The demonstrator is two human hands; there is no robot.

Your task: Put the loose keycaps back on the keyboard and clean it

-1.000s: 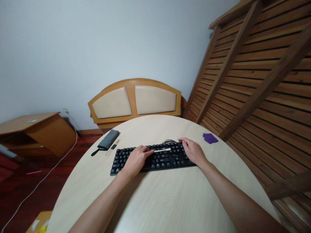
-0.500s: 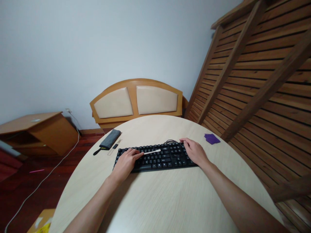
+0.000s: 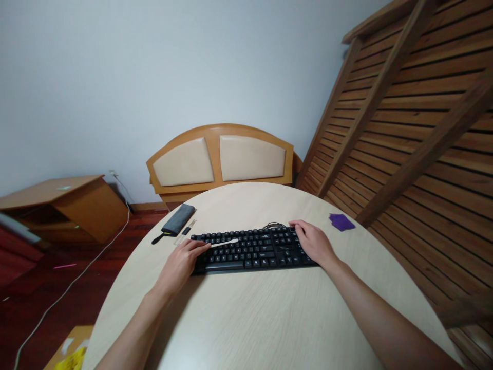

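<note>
A black keyboard (image 3: 254, 254) lies across the middle of the round table (image 3: 262, 318). My left hand (image 3: 185, 261) is over its left end, fingers pinched on a thin white stick with a thicker tip, which looks like a cotton swab (image 3: 227, 242). The swab points right, its tip over the upper rows of keys. At the keyboard's right end my right hand (image 3: 314, 241) is closed around the back corner, covering part of the number keys. A bunched cable (image 3: 273, 225) lies behind the keyboard.
A dark grey pouch (image 3: 179, 220) with a strap lies at the table's left, beside a small black piece (image 3: 186, 230) and thin sticks. A folded purple cloth (image 3: 341, 222) lies at the right. Wooden slats (image 3: 416, 133) lean along the right side; a headboard (image 3: 221, 159) stands behind.
My left hand has slid left along the keyboard with the cotton swab, its tip now farther left over the keys. My right hand keeps its place on the keyboard. The view has shifted slightly.
</note>
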